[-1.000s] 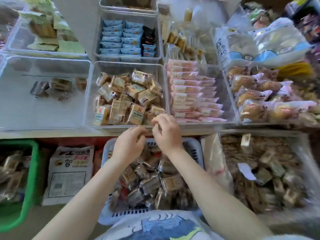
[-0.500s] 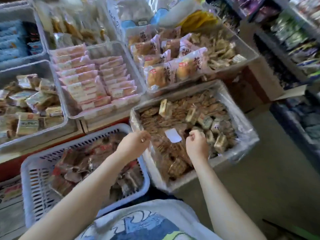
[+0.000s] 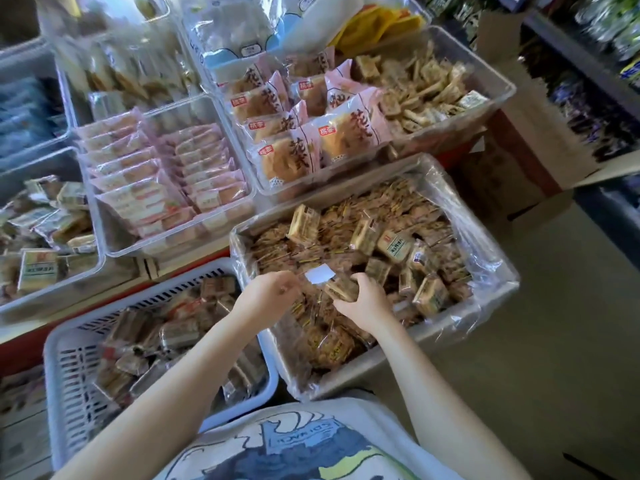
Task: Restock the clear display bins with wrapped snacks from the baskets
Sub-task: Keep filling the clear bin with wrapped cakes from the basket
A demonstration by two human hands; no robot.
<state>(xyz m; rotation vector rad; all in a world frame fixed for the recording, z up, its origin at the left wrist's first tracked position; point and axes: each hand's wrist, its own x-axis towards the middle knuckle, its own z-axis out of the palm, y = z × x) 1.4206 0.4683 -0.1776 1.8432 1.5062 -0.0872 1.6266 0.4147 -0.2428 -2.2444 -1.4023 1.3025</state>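
Note:
A grey crate [image 3: 498, 292] lined with clear plastic holds many small wrapped brown and beige snacks. My right hand [image 3: 363, 299] is inside it, closed around one wrapped snack [image 3: 341, 287]. My left hand [image 3: 273, 294] hovers over the crate's left part with fingers curled, next to a white paper slip [image 3: 319, 273]; whether it holds anything is hidden. A white slotted basket [image 3: 65, 368] of dark wrapped snacks sits to the left. Clear display bins stand behind: one with pink-wrapped bars [image 3: 162, 181], one with large pink-wrapped cakes [image 3: 294, 147].
A clear bin of beige crackers [image 3: 429, 84] is at the back right, another bin of beige packets [image 3: 41, 237] at the far left. A cardboard box [image 3: 512, 168] and dark shelves [image 3: 595, 81] stand to the right, with bare floor [image 3: 554, 341] beside the crate.
The view swung right, from the white basket to the lined crate. Both hands moved from the basket over the crate, and my right hand closed on a wrapped snack.

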